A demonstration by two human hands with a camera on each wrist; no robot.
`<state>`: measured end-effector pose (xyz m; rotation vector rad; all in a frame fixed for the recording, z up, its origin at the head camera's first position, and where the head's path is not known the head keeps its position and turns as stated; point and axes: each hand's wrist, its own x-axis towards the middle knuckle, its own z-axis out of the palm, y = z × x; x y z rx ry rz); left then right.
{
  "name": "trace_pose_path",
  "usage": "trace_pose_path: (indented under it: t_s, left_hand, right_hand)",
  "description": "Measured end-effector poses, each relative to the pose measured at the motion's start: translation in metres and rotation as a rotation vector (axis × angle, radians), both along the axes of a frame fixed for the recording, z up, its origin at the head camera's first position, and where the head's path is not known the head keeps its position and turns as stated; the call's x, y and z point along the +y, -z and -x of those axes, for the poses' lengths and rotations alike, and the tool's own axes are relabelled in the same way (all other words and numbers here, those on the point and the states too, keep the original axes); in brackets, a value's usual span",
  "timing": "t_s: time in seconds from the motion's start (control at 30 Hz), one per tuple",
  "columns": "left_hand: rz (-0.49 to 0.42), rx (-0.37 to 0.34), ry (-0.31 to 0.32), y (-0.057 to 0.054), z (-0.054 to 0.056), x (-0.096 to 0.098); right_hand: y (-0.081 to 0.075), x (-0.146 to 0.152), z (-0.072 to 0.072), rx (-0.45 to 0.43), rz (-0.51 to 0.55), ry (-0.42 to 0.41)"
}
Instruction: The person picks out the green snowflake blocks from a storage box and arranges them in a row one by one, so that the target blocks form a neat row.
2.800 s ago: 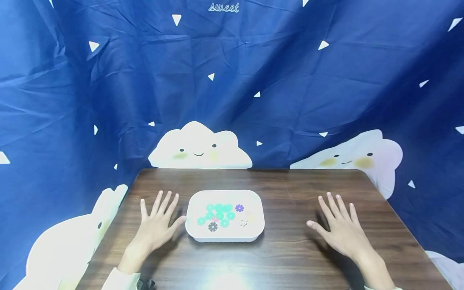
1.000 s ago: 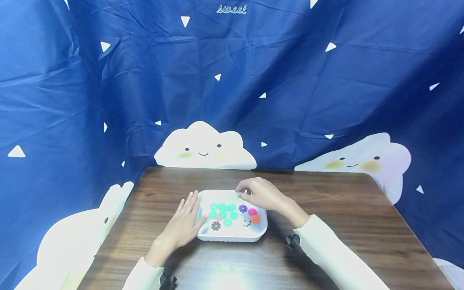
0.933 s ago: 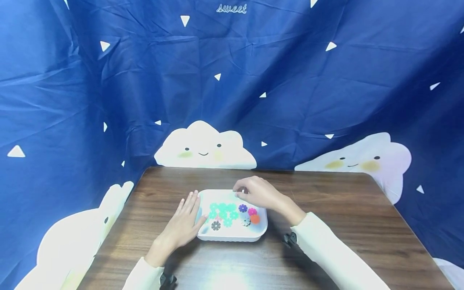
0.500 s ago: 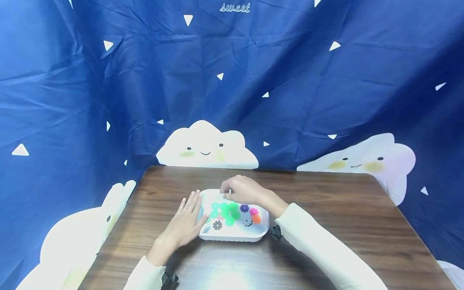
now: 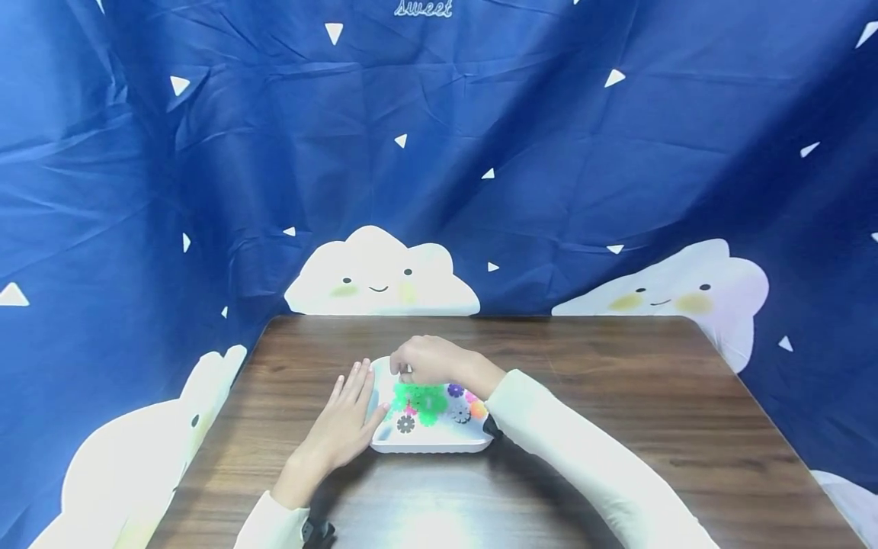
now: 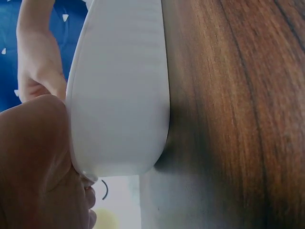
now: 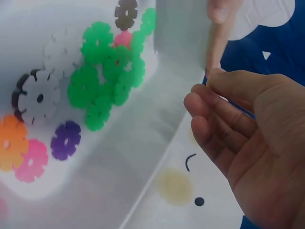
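Note:
A shallow white plastic box (image 5: 432,447) holds several notched, flower-shaped plastic discs. Green discs (image 7: 83,87) lie clustered, with a purple disc (image 7: 66,140), an orange disc (image 7: 9,143), a white disc (image 7: 39,98) and a dark disc (image 5: 406,424) around them. My left hand (image 5: 341,427) rests along the box's left end, fingers straight and thumb reaching over the rim. Over the far side of the box is my right hand (image 5: 434,360), its fingers loosely bent above the green discs. Nothing shows between its fingers (image 7: 200,126) in the right wrist view.
The box stands on a dark wood-grain table (image 5: 617,404). Behind the table hangs a blue cloth (image 5: 535,152) with white triangles and smiling clouds. A dark wrist device (image 5: 317,531) sits at my left cuff.
Both hands have come from the table to the box, the left to its left end. My right hand has since passed leftward along the far side. The discs have not visibly shifted.

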<state>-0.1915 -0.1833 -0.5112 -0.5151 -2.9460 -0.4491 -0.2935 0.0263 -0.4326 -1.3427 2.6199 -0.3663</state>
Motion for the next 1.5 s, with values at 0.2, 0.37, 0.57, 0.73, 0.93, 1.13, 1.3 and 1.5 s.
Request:
trace_pose_path:
  t_s: [0.2,0.37,0.57,0.73,0.93,1.13,1.3,1.5]
  left_hand:
    - [0.001,-0.004,-0.001,-0.002,0.0,0.0]
    - [-0.008,-0.005,0.003,0.002,0.0,0.0]
    - [-0.001,0.004,-0.001,-0.001,-0.001,0.001]
    - [-0.026,0.009,0.005,0.003,-0.001,-0.001]
    - [-0.052,0.048,0.037,0.012,0.002,-0.005]
    - [-0.073,0.046,0.043,0.007,0.0,-0.002]
    - [-0.056,0.029,0.028,0.0,-0.001,0.002]
    - [-0.03,0.017,0.02,-0.002,-0.002,0.003]
  right_hand:
    - [0.01,-0.007,0.001,0.009,-0.048,0.001]
    - [0.022,-0.008,0.002,0.043,-0.125,0.0]
    - [0.027,-0.006,0.002,0.107,-0.228,0.014]
    - [0.029,-0.008,0.002,0.135,-0.307,0.002]
    - [0.033,-0.011,0.003,0.243,-0.406,-0.057]
    - [0.037,-0.013,0.002,0.31,-0.481,-0.071]
    - [0.037,-0.014,-0.001,0.387,-0.543,-0.093]
    - [0.036,-0.015,-0.003,0.416,-0.573,-0.123]
